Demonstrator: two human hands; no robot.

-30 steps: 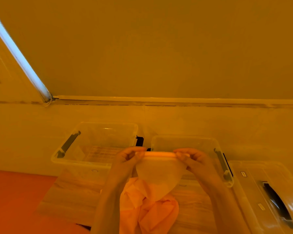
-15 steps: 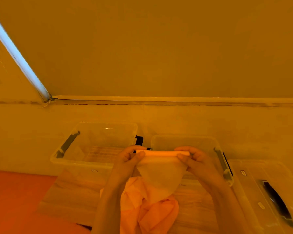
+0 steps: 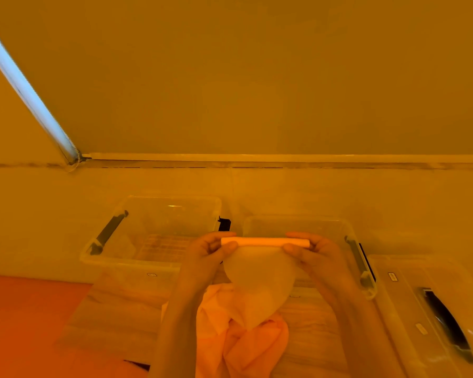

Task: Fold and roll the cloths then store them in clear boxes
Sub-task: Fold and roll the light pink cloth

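Cloth (image 3: pixel 260 279) rolled tighter; left hand (image 3: pixel 208 255), right hand (image 3: pixel 316 255) pinch roll ends above clear boxes (image 3: pixel 150 266), both seemingly empty.

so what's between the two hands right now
In the head view, the rolled top edge of the cloth spans the gap from the left hand to the right hand; each pinches one end, and the unrolled part hangs below.
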